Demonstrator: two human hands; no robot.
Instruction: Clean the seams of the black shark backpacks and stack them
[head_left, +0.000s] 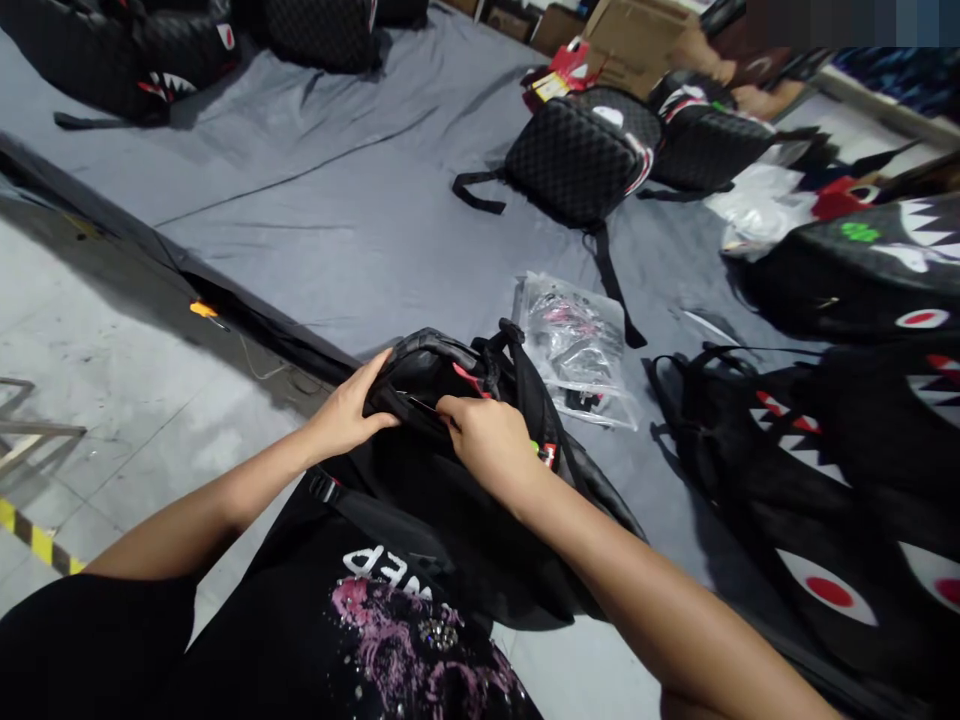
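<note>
A black backpack (pixel 450 470) lies on my lap, its top end pointing away from me. My left hand (pixel 346 412) grips the top edge of the backpack with fingers curled over it. My right hand (pixel 484 440) is closed in a pinch at the backpack's opening, close to the left hand; what it pinches is too small to name. Red trim and a small tag show beside my right hand.
A grey cloth (pixel 337 200) covers the floor. A clear plastic bag (pixel 577 345) lies just beyond the backpack. Several black shark-mouth backpacks (pixel 847 480) are piled on the right, others (pixel 577 155) farther back. Cardboard boxes (pixel 637 40) stand behind. Bare concrete floor (pixel 112 380) is at left.
</note>
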